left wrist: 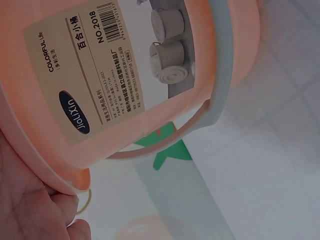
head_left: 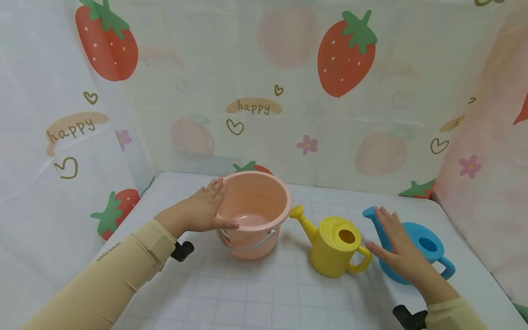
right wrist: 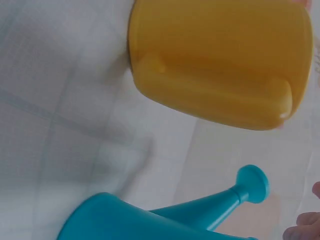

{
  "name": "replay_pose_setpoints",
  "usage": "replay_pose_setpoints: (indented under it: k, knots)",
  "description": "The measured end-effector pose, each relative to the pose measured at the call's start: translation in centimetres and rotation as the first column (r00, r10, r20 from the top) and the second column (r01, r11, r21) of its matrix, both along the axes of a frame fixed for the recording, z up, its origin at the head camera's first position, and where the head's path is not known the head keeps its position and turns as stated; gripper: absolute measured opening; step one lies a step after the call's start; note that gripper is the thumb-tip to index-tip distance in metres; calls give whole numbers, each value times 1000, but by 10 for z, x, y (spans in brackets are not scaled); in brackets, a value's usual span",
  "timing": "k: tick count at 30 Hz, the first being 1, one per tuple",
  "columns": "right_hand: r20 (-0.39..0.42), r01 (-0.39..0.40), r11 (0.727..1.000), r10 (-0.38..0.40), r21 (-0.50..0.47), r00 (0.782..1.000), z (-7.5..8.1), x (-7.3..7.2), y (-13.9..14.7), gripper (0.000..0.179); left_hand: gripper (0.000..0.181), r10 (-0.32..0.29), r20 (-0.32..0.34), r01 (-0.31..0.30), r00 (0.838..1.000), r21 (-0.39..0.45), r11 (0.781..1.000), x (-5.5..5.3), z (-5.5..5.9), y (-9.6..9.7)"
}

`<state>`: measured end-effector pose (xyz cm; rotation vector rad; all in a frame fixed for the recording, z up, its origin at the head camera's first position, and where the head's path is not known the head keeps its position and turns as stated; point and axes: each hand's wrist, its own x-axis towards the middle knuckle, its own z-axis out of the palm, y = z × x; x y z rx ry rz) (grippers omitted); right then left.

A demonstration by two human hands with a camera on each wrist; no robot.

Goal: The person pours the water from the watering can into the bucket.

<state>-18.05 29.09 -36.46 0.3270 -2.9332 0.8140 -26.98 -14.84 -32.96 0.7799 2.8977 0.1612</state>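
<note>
A pink plastic bucket (head_left: pixel 251 238) stands upright at the middle of the table, its grey handle (left wrist: pixel 220 60) hanging down over a printed label (left wrist: pixel 80 70). My left hand (head_left: pixel 202 206) lies against the bucket's left rim, fingers extended and thumb along the front edge. Right of the bucket is a yellow watering can (head_left: pixel 330 252), spout pointing left. A blue watering can (head_left: pixel 412 229) sits farther right. Over its left part my right hand (head_left: pixel 398 250) hovers with spread fingers, hiding some of the body. The right wrist view has the fingertips at the edge, apart from the blue spout (right wrist: pixel 220 210).
A white table (head_left: pixel 247 302) with a faint grid pattern carries everything. Behind it hangs a curtain (head_left: pixel 255 68) printed with strawberries, hearts and the word "happy"; similar sheets close off both sides. Black wrist mounts (head_left: pixel 182 251) show beneath the sleeves.
</note>
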Motion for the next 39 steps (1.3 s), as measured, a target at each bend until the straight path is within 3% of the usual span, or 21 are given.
replay_pose_setpoints:
  k: [8, 14, 23, 33, 39]
  knots:
    - [30, 1, 994, 2, -108, 1000, -14, -1, -3, 81, 116, 2, 1, -2, 1000, -1, 1000, -1, -1, 0]
    - [121, 37, 981, -14, -191, 993, -29, -3, -5, 80, 116, -3, 6, 3, 1000, -5, 1000, -1, 0, 0]
    - [223, 55, 908, 43, -415, 974, -43, -5, -6, 75, 120, -4, 2, 4, 1000, -5, 1000, 0, -1, 0]
    - [307, 110, 857, 58, -503, 950, -54, -5, -4, 73, 120, 1, 5, -1, 1000, -4, 1000, 0, 0, 0]
    - [327, 128, 856, 50, -501, 944, -57, -5, -3, 73, 118, 0, 5, 0, 1000, 2, 1000, 0, 0, 0]
